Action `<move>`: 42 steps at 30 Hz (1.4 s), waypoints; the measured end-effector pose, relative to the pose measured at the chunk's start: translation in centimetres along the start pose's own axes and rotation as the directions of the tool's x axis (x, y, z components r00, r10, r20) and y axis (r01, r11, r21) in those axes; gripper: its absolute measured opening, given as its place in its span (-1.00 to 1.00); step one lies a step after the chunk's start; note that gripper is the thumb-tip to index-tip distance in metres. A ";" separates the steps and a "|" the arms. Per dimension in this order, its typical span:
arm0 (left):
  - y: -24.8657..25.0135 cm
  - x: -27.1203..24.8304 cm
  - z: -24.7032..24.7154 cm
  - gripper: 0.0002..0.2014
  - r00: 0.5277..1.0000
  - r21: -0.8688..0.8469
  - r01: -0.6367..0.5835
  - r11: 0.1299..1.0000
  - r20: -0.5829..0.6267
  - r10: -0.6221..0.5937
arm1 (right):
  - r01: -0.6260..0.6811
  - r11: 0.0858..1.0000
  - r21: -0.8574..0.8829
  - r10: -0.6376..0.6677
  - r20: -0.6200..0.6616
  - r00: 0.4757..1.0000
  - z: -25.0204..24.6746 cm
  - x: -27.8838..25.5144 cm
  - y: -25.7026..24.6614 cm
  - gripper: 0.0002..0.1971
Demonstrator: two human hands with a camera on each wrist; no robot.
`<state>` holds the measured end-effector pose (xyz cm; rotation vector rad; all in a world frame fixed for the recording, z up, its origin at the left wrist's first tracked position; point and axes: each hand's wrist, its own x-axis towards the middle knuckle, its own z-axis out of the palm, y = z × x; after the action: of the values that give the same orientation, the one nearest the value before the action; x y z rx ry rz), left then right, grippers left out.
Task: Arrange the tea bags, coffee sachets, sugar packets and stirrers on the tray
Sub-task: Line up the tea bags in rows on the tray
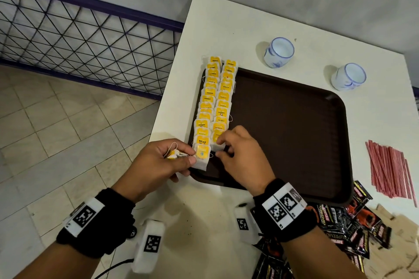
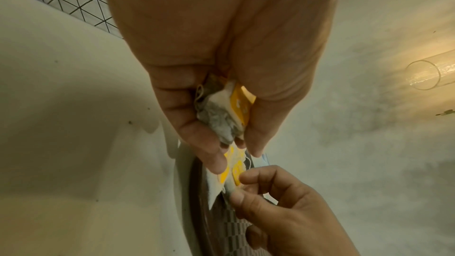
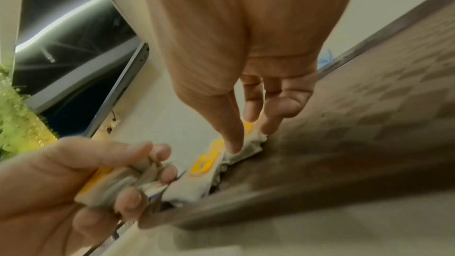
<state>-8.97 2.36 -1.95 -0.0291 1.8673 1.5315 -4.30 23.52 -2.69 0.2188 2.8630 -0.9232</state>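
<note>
Two rows of yellow-tagged tea bags (image 1: 214,99) run along the left side of the brown tray (image 1: 294,133). My left hand (image 1: 191,155) grips a small bunch of tea bags (image 2: 221,120) in its palm, at the tray's near left corner; its fingertips touch the nearest bag of the left row (image 1: 201,158). My right hand (image 1: 218,147) pinches the nearest tea bag of the right row (image 3: 246,147) between thumb and fingers. Red stirrers (image 1: 390,170) lie right of the tray. Black coffee sachets (image 1: 340,222) and brown packets (image 1: 399,240) are piled at the near right.
Two white-and-blue cups (image 1: 278,52) (image 1: 349,76) stand on the white table (image 1: 226,25) behind the tray. The table's left edge drops to a tiled floor (image 1: 56,120), with a wire fence (image 1: 79,36) beyond. Most of the tray right of the rows is bare.
</note>
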 end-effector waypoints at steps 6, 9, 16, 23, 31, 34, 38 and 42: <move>0.2 -0.1 -0.1 -0.88 1.000 0.000 0.012 1.000 0.009 -0.012 | 0.031 0.997 -0.070 -0.032 -0.011 0.999 0.9 0.5 0.2 -0.83; 0.2 -0.1 -0.1 -0.87 1.000 -0.003 0.016 1.000 0.006 -0.016 | 0.021 0.998 -0.060 -0.023 -0.024 0.999 0.9 0.8 0.1 -0.85; 0.9 -0.5 0.1 -0.43 0.997 0.030 -0.056 0.998 0.059 0.054 | -0.008 0.996 0.088 0.014 -0.071 0.997 -1.0 0.2 -1.0 -0.88; 0.9 0.0 1.2 -0.21 0.974 0.034 -0.203 0.979 0.110 0.198 | -0.098 0.906 0.412 0.015 0.200 0.980 -2.7 0.0 -3.3 -0.86; 0.5 0.3 2.2 -0.30 0.927 0.250 -0.370 0.895 0.042 0.372 | -0.460 0.703 0.542 0.257 0.410 0.875 -2.6 0.0 -4.0 -0.73; 0.3 0.4 2.5 -0.35 0.922 0.285 -0.380 0.880 0.045 0.383 | -0.475 0.650 0.593 0.276 0.397 0.875 -2.7 0.2 -3.9 -0.79; 0.5 0.4 2.4 -0.46 0.936 0.274 -0.345 0.898 0.027 0.352 | -0.417 0.634 0.651 0.286 0.304 0.909 -2.8 0.1 -3.6 -0.89; 0.5 0.2 1.8 -0.69 0.948 0.287 -0.307 0.907 0.012 0.317 | -0.291 0.663 0.690 0.253 0.159 0.954 -3.2 0.1 -3.4 -0.90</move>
<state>-8.45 4.19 -1.72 0.3978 2.1859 1.4531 -5.20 22.64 1.81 0.6616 2.1732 -1.8734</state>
